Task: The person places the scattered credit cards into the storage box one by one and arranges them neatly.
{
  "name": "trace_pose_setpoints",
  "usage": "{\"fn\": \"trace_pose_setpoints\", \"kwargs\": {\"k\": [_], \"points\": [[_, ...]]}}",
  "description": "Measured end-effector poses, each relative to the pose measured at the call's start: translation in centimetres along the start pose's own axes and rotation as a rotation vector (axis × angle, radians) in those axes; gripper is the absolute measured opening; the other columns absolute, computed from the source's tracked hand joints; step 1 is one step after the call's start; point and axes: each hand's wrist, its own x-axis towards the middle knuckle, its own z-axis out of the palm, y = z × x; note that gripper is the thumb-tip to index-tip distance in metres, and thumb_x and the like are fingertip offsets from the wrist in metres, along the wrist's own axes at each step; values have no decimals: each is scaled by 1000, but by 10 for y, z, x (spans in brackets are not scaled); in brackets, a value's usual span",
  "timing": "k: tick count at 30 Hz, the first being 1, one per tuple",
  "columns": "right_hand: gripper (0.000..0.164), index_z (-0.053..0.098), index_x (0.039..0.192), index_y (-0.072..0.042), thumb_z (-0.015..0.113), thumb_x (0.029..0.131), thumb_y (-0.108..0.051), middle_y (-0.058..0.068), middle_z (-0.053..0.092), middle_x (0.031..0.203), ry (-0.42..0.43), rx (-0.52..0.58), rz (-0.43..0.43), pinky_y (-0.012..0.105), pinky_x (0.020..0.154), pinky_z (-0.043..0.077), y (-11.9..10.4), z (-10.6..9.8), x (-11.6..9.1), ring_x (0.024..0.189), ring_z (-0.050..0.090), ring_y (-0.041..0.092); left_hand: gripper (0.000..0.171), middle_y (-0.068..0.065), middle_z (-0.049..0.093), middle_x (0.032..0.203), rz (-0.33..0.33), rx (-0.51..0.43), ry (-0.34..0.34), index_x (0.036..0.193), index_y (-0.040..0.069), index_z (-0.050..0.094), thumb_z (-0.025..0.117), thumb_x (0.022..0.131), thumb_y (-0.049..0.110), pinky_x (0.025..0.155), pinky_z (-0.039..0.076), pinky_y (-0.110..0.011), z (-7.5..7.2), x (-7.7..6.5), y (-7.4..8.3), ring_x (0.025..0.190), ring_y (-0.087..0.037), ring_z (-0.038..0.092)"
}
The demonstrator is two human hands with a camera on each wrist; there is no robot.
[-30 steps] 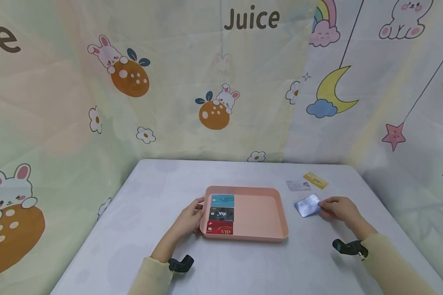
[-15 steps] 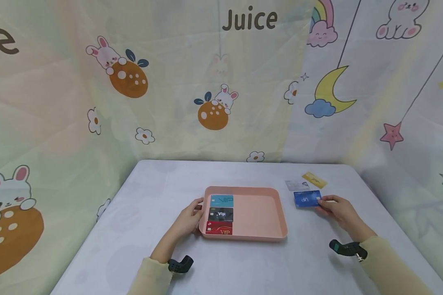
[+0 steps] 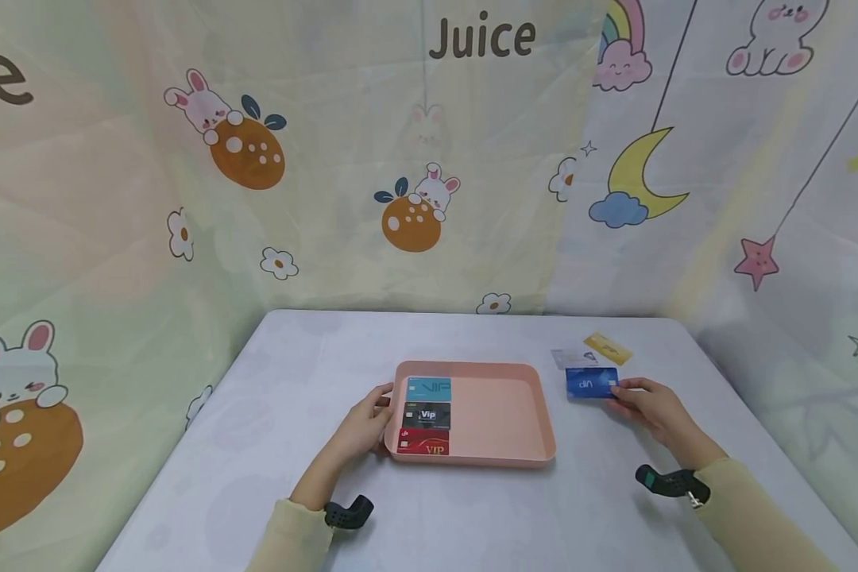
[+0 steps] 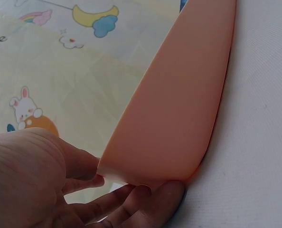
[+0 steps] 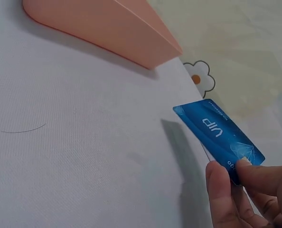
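My right hand (image 3: pixel 651 409) pinches a blue VIP card (image 3: pixel 590 384) by its right end, thumb on the printed face. In the right wrist view this card (image 5: pixel 217 130) is raised off the table, its shadow lying below. From the head its lettering reads upside down. The pink tray (image 3: pixel 504 413) lies left of it, and my left hand (image 3: pixel 361 425) holds the tray's left side, fingers against the outer wall. Stacked along the tray's left inside are a light blue VIP card (image 3: pixel 429 389), a black Vip card (image 3: pixel 427 415) and a red VIP card (image 3: pixel 423 442).
Behind the held card, a yellow card (image 3: pixel 608 348) and a pale whitish card (image 3: pixel 572 359) lie on the white table (image 3: pixel 486 520). Printed cloth walls (image 3: pixel 329 199) stand along the back and sides. Each wrist wears a black band with a camera (image 3: pixel 349 512).
The blue card has turned from a tilted, glaring angle to lie level with its print showing, and shifted slightly up and left with my right hand. My left hand stays on the tray.
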Motion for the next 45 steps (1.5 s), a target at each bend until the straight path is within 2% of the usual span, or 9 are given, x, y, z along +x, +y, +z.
{"fn": "trace_pose_setpoints", "kwargs": {"k": [4,11,17,25,28,33,36,41,45], "points": [[59,35,151,7,60,106,-21,12,60,116,48,-56,-32,23,80,60,1,2,0,90,65,11,52,-22,55,143,2,5,1,158,14,41,52,107,20,57,60,-32,0,1,0,97,-22,66],[58,48,147,4,52,106,-37,31,45,151,219,-276,-157,43,97,51,-5,11,-5,128,50,42,52,-21,55,144,2,18,1,158,14,41,52,108,21,56,59,-30,-1,0,4,98,-22,66],[50,60,137,3,61,102,-34,32,57,139,311,-522,-298,51,92,52,-10,26,-9,119,55,45,52,-21,55,144,-6,11,4,158,15,41,52,108,21,58,60,-31,-3,0,6,99,-23,66],[54,46,142,15,57,103,-21,40,55,135,203,-749,-404,63,97,51,3,34,-4,121,57,54,52,-21,55,145,-11,10,4,158,15,40,53,108,22,58,60,-30,-3,0,5,101,-24,66],[50,45,140,16,54,104,-17,40,61,124,158,-807,-422,56,85,56,8,35,-4,104,64,49,53,-21,55,144,-3,8,-7,158,14,40,53,108,22,58,59,-30,-2,0,7,101,-23,66],[54,39,146,15,51,101,-11,32,64,104,98,-816,-413,36,64,52,7,34,-5,79,63,28,52,-21,56,143,1,12,-2,158,14,41,52,108,22,57,59,-30,-1,0,7,100,-23,66],[58,37,148,15,52,98,-10,36,63,113,97,-800,-382,36,66,55,6,32,-5,83,66,30,51,-21,56,143,-1,10,2,157,14,41,52,108,22,57,58,-31,0,1,4,99,-22,66],[52,45,141,9,61,98,-16,41,57,128,188,-717,-358,43,75,61,9,28,-4,104,64,45,51,-21,56,143,0,-3,-2,157,13,41,52,108,22,58,58,-33,1,1,0,98,-21,66],[49,43,136,5,67,97,-16,42,57,129,226,-626,-374,34,69,61,10,28,-3,101,69,43,51,-21,56,143,-2,-7,2,157,14,41,52,108,21,57,58,-33,0,1,-1,95,-21,66]]}}
